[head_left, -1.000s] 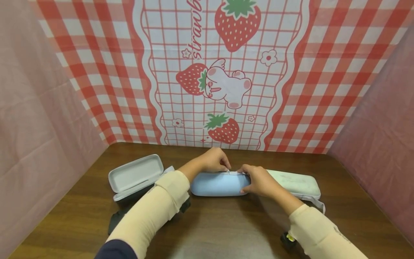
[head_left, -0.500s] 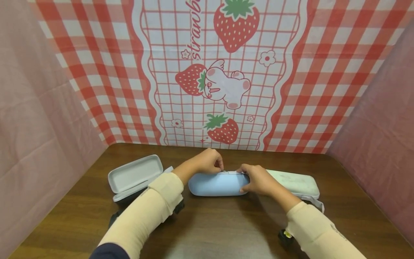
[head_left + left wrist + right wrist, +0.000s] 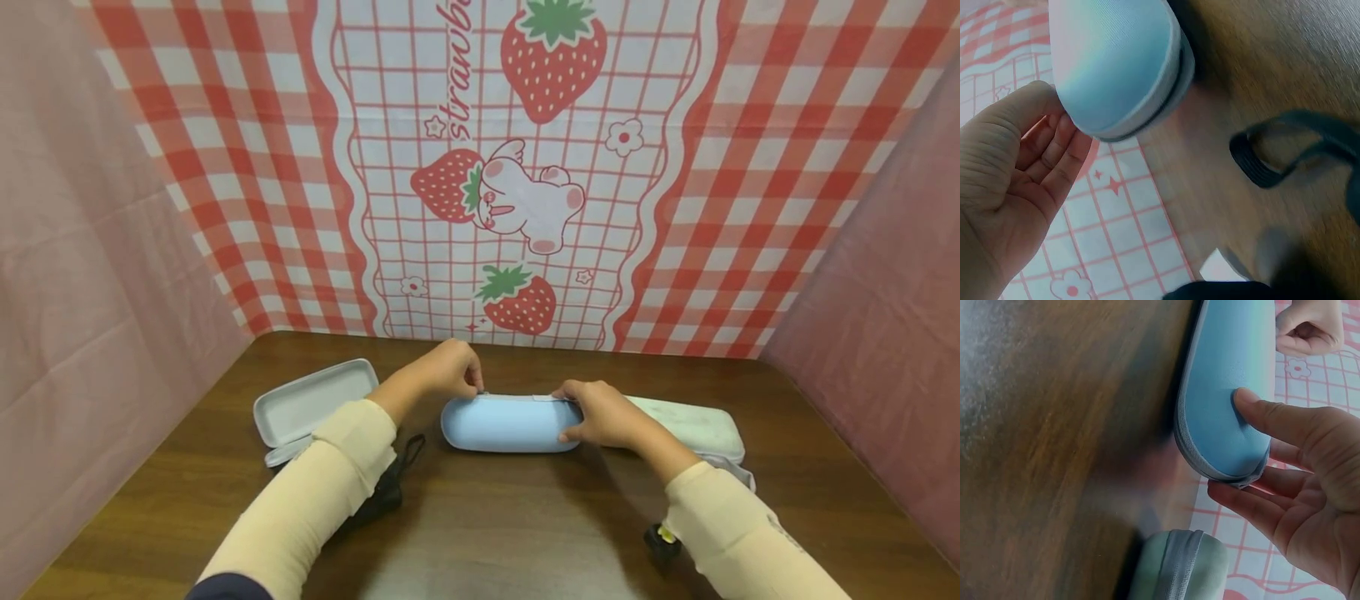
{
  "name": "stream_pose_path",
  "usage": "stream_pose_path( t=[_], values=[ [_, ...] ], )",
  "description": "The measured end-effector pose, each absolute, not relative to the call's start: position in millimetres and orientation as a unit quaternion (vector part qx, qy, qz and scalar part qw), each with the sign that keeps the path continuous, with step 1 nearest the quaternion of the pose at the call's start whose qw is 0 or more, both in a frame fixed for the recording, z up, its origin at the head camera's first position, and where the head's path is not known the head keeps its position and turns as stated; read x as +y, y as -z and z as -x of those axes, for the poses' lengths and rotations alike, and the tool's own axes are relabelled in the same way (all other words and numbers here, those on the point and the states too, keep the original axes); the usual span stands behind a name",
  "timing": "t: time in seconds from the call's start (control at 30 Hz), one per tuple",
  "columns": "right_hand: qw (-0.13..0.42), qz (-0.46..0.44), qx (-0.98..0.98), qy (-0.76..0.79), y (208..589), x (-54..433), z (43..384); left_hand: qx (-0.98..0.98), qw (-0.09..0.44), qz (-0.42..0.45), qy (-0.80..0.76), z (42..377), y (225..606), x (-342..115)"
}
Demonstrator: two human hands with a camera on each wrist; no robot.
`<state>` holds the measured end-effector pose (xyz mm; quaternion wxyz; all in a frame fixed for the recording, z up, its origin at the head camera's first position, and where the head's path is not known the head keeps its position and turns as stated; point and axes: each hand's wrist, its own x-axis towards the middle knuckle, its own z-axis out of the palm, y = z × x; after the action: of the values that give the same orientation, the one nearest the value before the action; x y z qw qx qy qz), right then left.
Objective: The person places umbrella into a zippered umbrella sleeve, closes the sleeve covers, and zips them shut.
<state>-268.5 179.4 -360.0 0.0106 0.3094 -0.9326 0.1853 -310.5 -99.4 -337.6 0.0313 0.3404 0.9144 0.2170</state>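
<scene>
A light blue zippered glasses case point(image 3: 510, 425) lies closed-looking near the middle of the wooden table. My right hand point(image 3: 603, 415) grips its right end, thumb on the front face and fingers around the back edge. At the far edge, toward the left end, my left hand point(image 3: 450, 369) pinches the zipper pull, which is mostly hidden behind the fingertips. In the left wrist view, the thumb and fingers of this hand meet right at the rim of the case point(image 3: 1116, 69). The right wrist view shows the grey zipper band point(image 3: 1194, 456) running round the case's end.
To the left, a grey case point(image 3: 315, 404) stands with its lid up, partly behind the left sleeve. A pale green case point(image 3: 690, 427) lies right of the blue one. A black strap loop point(image 3: 412, 450) pokes out by the left forearm. A checked strawberry cloth point(image 3: 517, 192) hangs behind the table point(image 3: 525, 525).
My left hand has slid leftward along the back edge of the blue case, from near its middle toward its left end. The right hand has kept its grip in place.
</scene>
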Motion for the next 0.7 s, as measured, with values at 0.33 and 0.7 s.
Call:
stream_pose_path(
  t=[0.33,0.7],
  values=[
    [-0.015,-0.300,-0.939,-0.164,356,179,274,0.920,0.030,-0.321,-0.223,313,340,-116],
    [-0.027,-0.296,-0.940,-0.167,353,178,276,0.922,0.034,-0.331,-0.197,317,338,-127]
  ],
)
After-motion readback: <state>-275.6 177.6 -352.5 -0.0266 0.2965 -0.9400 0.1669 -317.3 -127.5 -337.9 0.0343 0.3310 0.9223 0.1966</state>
